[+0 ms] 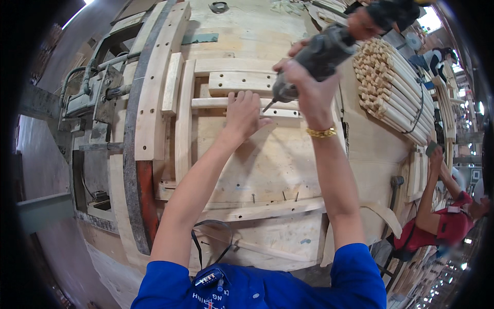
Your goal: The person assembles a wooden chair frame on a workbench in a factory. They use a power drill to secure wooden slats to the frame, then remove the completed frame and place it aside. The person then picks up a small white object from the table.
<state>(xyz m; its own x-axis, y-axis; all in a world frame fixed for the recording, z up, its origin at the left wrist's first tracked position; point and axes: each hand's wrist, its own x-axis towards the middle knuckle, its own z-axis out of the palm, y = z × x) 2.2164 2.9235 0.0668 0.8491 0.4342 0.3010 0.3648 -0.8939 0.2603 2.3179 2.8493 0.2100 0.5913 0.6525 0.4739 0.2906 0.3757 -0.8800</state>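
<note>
My right hand (311,92) grips a dark power drill (327,51), tilted so that its bit points down and left. The bit's tip is close to a pale wooden rail (210,103) lying across the wooden frame; whether it touches wood I cannot tell. Over that rail my left hand (243,113) is bent, fingers together on its far side and thumb stretched to the right. Just beyond lies a wooden block with drilled holes (242,82). On the near side is a narrower drilled strip (285,114), partly behind the drill and my left hand.
Drilled beams (157,98) run along the left, beside a metal clamp machine (85,87). A strapped bundle of wooden sticks (396,85) lies at the right. Screws (284,195) stand in the near board. Another person in red (437,226) works at the far right.
</note>
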